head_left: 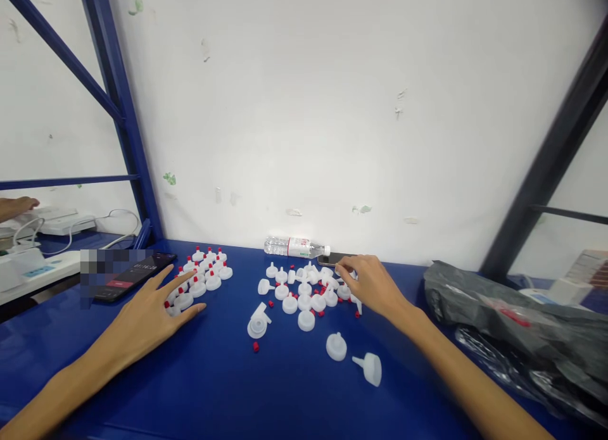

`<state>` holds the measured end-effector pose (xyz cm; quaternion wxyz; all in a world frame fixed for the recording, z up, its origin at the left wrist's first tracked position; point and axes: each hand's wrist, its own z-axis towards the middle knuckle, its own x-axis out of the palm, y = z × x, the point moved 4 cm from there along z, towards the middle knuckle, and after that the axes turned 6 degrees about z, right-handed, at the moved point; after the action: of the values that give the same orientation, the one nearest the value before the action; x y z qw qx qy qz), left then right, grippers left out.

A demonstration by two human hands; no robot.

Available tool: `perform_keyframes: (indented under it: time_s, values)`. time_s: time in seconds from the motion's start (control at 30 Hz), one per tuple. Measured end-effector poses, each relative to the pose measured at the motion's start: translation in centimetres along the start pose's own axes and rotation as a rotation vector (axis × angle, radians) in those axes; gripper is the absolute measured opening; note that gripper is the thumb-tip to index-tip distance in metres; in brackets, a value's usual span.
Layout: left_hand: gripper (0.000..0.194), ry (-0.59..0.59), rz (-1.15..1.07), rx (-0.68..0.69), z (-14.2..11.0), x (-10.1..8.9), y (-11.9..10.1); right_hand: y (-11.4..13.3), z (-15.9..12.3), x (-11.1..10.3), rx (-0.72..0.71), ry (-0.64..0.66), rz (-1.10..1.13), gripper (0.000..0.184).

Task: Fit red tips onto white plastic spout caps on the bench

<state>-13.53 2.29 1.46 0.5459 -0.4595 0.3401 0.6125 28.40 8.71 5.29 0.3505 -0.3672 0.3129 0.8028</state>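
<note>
My left hand [149, 310] has its fingers spread beside a group of white nozzle caps [213, 282] fitted with small red tips. Its fingers reach over the near left side of that group. My right hand [375, 282] is at the right end of a loose pile of white nozzle caps [304, 302]. Its thumb and forefinger are bent toward each other, and what lies between them is hidden. Small red tips [256, 347] are scattered among the pile. Nearer to me lie one upright nozzle cap [336, 347] and one tipped on its side [372, 369].
A clear bottle [297, 246] lies against the wall, with a dark phone [327, 259] next to it. Another phone [135, 275] is at the left. Grey plastic bags [513, 307] cover the right side. Another person's hand [19, 207] shows beyond the blue frame [126, 130].
</note>
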Motion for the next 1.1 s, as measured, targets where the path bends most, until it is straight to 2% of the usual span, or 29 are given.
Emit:
perform_keyframes:
  time_s: [0.1,0.33,0.63,0.83,1.1]
  values:
    - [0.068,-0.050,-0.044,0.080,0.7,0.5,0.4,0.2,0.0,-0.1,-0.004,0.009,0.008,0.029]
    - [0.048,-0.083,-0.150,0.124,1.0,1.1,1.3,0.6,-0.1,-0.2,0.003,0.031,0.032,0.032]
    - [0.050,-0.160,-0.230,0.140,0.7,0.8,1.0,0.6,-0.1,0.0,0.012,0.040,0.030,0.031]
    - [0.053,-0.133,-0.226,0.136,0.6,0.4,0.5,0.6,-0.3,0.2,0.018,0.049,0.029,0.031]
    - [0.049,-0.070,-0.191,0.192,0.5,0.9,-0.6,0.8,-0.3,0.2,0.015,0.060,0.035,0.030]
